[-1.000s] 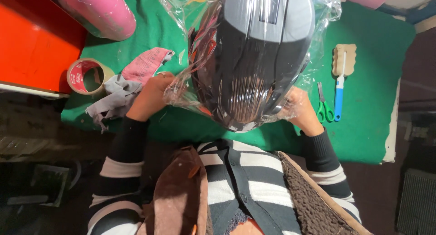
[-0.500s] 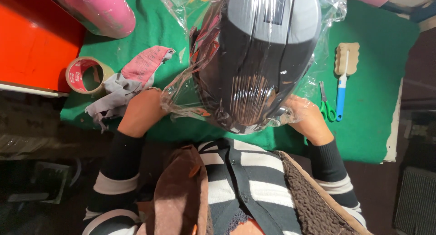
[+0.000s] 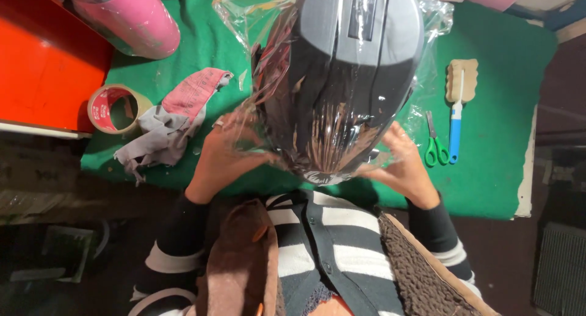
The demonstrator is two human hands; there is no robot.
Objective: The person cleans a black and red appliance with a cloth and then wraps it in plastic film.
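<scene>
Since a second ago my left hand [image 3: 223, 154] has slid up the helmet [image 3: 342, 78], both palms, with my right hand [image 3: 400, 163], pressing the clear plastic wrap [image 3: 244, 23] against it near the bench's front edge.

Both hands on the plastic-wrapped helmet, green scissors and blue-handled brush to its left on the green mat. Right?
Not quite. The head view shows the green scissors and blue-handled brush to the right of the helmet, not the left. The rest holds: left hand and right hand are on the plastic-wrapped helmet, over the green mat.
</scene>
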